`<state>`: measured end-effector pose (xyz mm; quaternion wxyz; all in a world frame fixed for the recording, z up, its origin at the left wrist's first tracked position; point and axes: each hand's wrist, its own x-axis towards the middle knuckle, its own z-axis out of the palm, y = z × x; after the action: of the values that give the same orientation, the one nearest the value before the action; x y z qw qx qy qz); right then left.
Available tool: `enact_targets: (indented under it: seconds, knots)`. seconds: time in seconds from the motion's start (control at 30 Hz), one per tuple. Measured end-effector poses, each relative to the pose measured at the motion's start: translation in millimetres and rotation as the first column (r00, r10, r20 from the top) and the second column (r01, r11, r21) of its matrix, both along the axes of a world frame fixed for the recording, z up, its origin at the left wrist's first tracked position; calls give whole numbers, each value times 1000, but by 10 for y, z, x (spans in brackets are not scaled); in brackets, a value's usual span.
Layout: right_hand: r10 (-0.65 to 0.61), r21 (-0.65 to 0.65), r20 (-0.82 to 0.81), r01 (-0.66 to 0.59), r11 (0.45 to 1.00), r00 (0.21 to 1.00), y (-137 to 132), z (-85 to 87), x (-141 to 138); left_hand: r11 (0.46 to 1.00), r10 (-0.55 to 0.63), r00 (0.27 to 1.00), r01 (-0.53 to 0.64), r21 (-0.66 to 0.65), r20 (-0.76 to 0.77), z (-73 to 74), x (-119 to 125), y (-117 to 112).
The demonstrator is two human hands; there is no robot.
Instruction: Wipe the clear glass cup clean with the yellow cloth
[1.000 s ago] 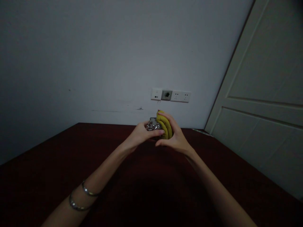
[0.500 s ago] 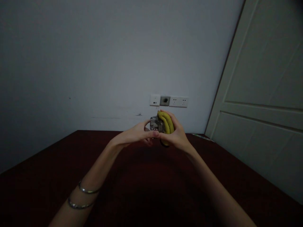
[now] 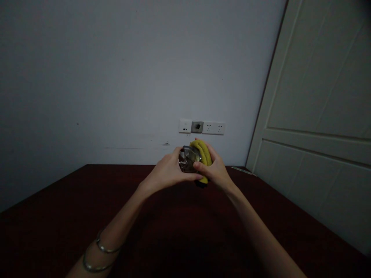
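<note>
My left hand point(image 3: 167, 168) is closed around a clear, shiny glass cup point(image 3: 187, 159), with its thumb stretched along the near side. A folded yellow cloth point(image 3: 205, 152) with a dark lower end is pressed against the cup's right side. My right hand point(image 3: 216, 170) wraps the cloth from the right, and its thumb rests on the cup. Both hands are close together, raised above the far part of the dark red table. The fingers behind the cup and cloth are mostly hidden.
The dark red tabletop point(image 3: 179, 227) reaches back to a pale wall point(image 3: 127, 85). A row of wall sockets point(image 3: 213, 127) sits just behind my hands. A panelled white door point(image 3: 307, 116) stands at the right. A thin flat strip point(image 3: 243, 170) lies at the table's far right edge.
The cup has turned between my hands and sits slightly lower and further left. My right thumb has moved onto the cup, and my left thumb is now lower. The view has shifted slightly.
</note>
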<state>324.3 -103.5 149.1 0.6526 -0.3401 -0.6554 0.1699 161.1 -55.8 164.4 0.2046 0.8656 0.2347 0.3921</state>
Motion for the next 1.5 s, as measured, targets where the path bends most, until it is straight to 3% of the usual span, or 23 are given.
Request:
enact_targets:
  seconds: [0.1, 0.2, 0.43, 0.67, 0.77, 0.97, 1.23, 1.37, 1.5]
  knots:
    - [24, 60, 60, -28, 998, 998, -9, -13, 16, 996, 74, 997, -73, 53, -23, 4, -8, -54]
    - [-19, 152, 104, 2, 988, 994, -30, -23, 9, 993, 76, 997, -75, 86, -10, -2, -19, -80]
    - [-179, 398, 115, 120, 909, 977, -176, -13, -168, 996, -89, 993, 89, 3, 71, -45, -32, -32]
    - [-171, 272, -72, 184, 944, 983, -100, 9, -109, 971, -237, 970, 234, 50, 58, -53, -34, -39]
    - [-151, 276, -59, 162, 947, 987, -96, 13, -85, 975, -211, 976, 207, 75, 52, -64, -28, -27]
    - [-170, 392, 138, 103, 914, 976, -205, 37, -115, 988, -116, 991, 108, 108, 71, -87, -22, 23]
    - [-160, 226, 4, 155, 962, 987, -118, 34, -106, 979, -132, 991, 128, 158, 14, -85, -48, 67]
    - [-187, 308, 174, 127, 943, 967, -145, 85, -113, 983, -36, 999, 38, 178, -12, -104, -50, 123]
    - [-217, 359, 396, 67, 931, 892, -173, 192, -87, 974, 59, 997, -48, 223, -40, -122, -52, 141]
